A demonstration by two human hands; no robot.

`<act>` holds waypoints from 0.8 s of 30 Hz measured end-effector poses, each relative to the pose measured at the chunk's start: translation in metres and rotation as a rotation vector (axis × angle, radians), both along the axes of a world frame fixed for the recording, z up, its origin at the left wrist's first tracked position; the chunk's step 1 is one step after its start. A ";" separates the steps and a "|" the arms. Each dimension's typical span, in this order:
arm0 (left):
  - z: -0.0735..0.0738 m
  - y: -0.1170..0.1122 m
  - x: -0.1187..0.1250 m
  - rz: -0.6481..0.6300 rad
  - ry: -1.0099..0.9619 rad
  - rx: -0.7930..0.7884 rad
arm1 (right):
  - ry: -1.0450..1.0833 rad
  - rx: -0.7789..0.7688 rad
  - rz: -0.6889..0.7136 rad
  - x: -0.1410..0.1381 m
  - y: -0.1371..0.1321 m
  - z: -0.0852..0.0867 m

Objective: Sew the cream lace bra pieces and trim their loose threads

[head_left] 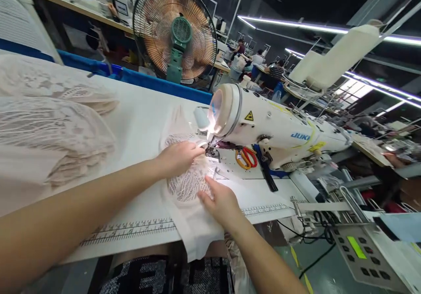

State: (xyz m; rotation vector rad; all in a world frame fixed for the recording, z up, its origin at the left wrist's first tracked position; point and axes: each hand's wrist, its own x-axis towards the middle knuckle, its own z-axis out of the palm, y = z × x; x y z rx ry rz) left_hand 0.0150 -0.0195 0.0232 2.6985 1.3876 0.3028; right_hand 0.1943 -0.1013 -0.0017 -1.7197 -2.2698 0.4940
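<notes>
A pale lace garment piece (186,186) lies on the sewing bed, its far part at the needle area of a white sewing machine (269,121). My left hand (179,157) is closed on the lace just left of the needle, fingertips close to a short white strip (201,144). Lower down, my right hand (222,201) rests on the lace's right side, thumb and forefinger apart. Plain cloth hangs over the table's front edge. The hidden fingertips and the bright lamp glare obscure the exact stitching point.
More lace pieces (62,127) are piled at left. Orange-and-red handled snips (246,158) lie under the machine arm. A printed ruler (138,229) runs along the front edge. Behind the table stands a large fan (176,31); a control panel (365,252) is at lower right.
</notes>
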 end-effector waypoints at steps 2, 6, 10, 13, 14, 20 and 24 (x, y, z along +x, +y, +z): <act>0.001 0.000 -0.001 -0.036 0.109 0.039 | -0.001 -0.039 0.013 0.001 0.003 0.003; 0.007 -0.002 -0.003 -0.074 0.295 0.047 | -0.037 -0.093 0.043 0.002 0.008 0.007; 0.006 0.000 -0.003 -0.048 0.383 -0.012 | -0.100 -0.115 0.100 0.001 0.015 0.014; 0.000 0.010 -0.006 -0.039 0.372 -0.044 | -0.166 -0.119 0.103 0.000 0.020 0.020; -0.001 0.012 -0.007 -0.045 0.338 -0.041 | -0.181 -0.115 0.108 -0.001 0.021 0.021; 0.018 0.000 0.000 0.048 0.239 0.161 | -0.191 -0.118 0.173 0.001 0.026 0.023; 0.010 -0.014 0.020 -0.239 0.120 0.389 | -0.199 -0.162 0.173 0.001 0.029 0.024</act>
